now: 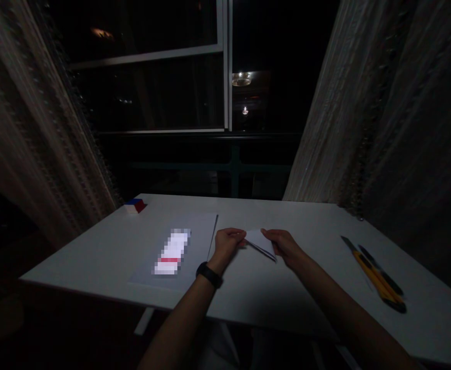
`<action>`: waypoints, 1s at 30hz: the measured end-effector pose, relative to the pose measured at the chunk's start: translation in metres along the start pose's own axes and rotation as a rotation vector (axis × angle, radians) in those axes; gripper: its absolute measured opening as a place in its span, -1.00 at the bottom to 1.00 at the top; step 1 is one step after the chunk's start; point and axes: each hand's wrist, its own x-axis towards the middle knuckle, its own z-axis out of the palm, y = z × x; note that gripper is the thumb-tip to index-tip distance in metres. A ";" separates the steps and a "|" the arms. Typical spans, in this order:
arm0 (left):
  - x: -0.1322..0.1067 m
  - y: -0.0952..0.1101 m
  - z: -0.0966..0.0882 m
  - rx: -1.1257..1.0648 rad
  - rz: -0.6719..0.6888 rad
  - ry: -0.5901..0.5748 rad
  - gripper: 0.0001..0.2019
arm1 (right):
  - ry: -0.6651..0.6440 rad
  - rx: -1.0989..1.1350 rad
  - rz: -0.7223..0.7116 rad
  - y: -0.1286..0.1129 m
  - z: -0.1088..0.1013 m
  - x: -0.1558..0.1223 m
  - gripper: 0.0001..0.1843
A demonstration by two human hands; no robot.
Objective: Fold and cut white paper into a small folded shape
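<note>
Between my two hands is a small folded sheet of white paper, held just above the table, its layered edge facing me. My left hand, with a dark band on the wrist, pinches the paper's left corner between thumb and fingers. On the other side, my right hand grips the right edge, thumb on top. To the left, a phone with a lit, blurred-out screen lies on a stack of white paper sheets.
A cube puzzle with blue, red and white faces sits at the far left corner of the white table. On the right lies a yellow utility knife beside a dark slender tool. Curtains flank a dark window behind.
</note>
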 end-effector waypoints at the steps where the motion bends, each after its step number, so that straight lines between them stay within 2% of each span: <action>1: 0.000 0.000 0.000 -0.004 -0.004 -0.009 -0.76 | 0.004 0.004 -0.003 0.000 0.000 0.000 -0.62; 10: -0.002 0.002 0.000 -0.034 0.014 -0.036 -0.72 | 0.019 0.043 -0.042 -0.005 0.002 -0.004 -0.61; 16: -0.005 0.008 0.002 0.063 0.184 0.038 -0.74 | -0.027 0.102 -0.127 -0.011 0.000 -0.008 -0.64; 19: -0.007 0.010 0.003 0.106 0.216 0.050 -0.73 | -0.080 0.074 -0.145 -0.012 0.000 -0.009 -0.60; 22: -0.008 0.012 0.003 0.111 0.229 0.047 -0.72 | -0.116 0.047 -0.160 -0.009 0.002 -0.009 -0.56; 28: -0.008 0.011 0.002 0.070 0.188 0.033 -0.68 | -0.059 0.023 -0.156 -0.008 0.005 -0.010 -0.58; 30: -0.006 0.010 0.001 0.044 0.173 0.040 -0.67 | -0.079 0.033 -0.124 -0.009 0.005 -0.011 -0.57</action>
